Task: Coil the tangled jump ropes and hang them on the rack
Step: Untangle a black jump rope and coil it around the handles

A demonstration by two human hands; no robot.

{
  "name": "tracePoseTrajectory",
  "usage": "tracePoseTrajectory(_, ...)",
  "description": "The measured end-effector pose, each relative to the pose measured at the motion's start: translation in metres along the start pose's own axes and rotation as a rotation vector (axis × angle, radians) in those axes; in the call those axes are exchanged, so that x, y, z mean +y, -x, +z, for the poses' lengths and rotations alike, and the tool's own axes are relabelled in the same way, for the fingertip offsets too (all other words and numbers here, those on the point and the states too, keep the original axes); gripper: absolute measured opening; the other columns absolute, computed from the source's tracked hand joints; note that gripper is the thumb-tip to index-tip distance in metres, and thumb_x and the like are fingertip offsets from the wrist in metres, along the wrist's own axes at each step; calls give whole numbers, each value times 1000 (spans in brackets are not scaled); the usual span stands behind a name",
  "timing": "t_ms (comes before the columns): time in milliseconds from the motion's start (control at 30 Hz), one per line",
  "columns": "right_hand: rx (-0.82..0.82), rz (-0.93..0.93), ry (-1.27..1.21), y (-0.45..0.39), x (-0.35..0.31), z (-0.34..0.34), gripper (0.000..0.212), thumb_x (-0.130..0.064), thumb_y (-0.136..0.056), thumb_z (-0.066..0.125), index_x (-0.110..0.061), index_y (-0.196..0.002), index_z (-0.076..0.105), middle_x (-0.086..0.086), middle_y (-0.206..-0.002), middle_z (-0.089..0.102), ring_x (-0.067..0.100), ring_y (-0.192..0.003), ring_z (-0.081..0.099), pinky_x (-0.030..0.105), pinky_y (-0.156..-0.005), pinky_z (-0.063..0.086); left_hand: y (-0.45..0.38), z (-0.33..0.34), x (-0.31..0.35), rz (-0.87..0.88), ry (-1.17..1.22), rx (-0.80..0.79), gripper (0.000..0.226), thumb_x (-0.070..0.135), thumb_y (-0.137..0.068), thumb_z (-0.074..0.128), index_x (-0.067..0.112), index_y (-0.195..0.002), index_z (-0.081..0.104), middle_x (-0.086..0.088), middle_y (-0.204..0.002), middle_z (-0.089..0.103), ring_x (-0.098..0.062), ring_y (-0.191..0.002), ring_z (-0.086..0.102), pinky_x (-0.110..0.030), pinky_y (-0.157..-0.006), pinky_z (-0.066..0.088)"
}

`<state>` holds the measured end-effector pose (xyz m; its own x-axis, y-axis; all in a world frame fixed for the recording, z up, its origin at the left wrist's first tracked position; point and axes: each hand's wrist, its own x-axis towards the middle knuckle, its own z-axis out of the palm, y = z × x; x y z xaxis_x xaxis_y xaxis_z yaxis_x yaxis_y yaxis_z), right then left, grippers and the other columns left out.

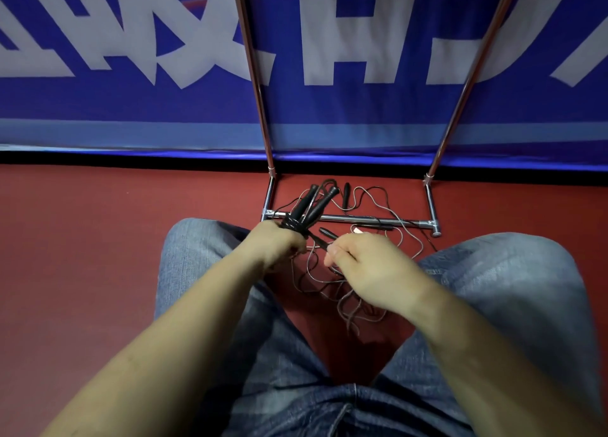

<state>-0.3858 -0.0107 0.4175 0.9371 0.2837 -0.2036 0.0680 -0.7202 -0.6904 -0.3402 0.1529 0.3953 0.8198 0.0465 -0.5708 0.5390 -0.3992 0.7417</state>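
My left hand (274, 245) grips a black jump rope (309, 206) whose two handles point up and away, with cord wound round their base. My right hand (365, 259) pinches a stretch of that black cord, pulled taut between the two hands. More tangled ropes (371, 203) lie on the red floor, thin grey and black cords with loose black handles, spread between my knees and over the rack's base bar. The chrome rack (362, 220) stands just ahead, its two uprights rising out of view.
A blue banner (131, 74) with large white characters hangs behind the rack. Red floor (82, 239) stretches left and right. My knees in blue jeans (510, 282) flank the rope pile. The rack's top is out of view.
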Motion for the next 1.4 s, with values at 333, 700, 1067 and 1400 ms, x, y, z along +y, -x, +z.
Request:
tracePoseTrajectory(333, 5, -173, 223, -4, -16, -43, 16, -36, -86, 62, -22, -81, 65, -8, -65, 56, 6, -64, 52, 30, -64, 45, 9, 6, 13, 9, -601, -322, 18, 5, -70, 67, 11, -58, 53, -4, -50, 43, -18, -43, 37, -21, -44, 30)
tracePoseTrajectory(700, -476, 73, -94, -34, 22, -59, 35, -49, -80, 58, -26, -56, 68, -15, -52, 60, -5, -49, 51, 16, -62, 40, 45, 7, 26, 363, -600, -572, 25, 1, -70, 71, 20, -68, 55, 14, -53, 49, -1, -48, 43, -18, -53, 35)
tracePoseTrajectory(1067, 59, 144, -486, -25, 24, 7, 44, -8, -91, 38, -22, -54, 57, -11, -37, 43, 11, -47, 33, 26, -51, 24, 42, 13, 32, 181, 15, -380, 17, -4, -59, 61, 10, -65, 54, 5, -37, 34, -8, -30, 26, -12, -36, 21)
tracePoseTrajectory(1400, -85, 95, -67, -4, 13, -13, 39, -32, -98, 38, -20, -74, 66, -7, -51, 44, 8, -45, 39, 24, -49, 28, 19, 11, 12, 15, -31, -252, 34, -5, -70, 60, 15, -43, 56, 5, -36, 33, -10, -31, 24, -14, -39, 18)
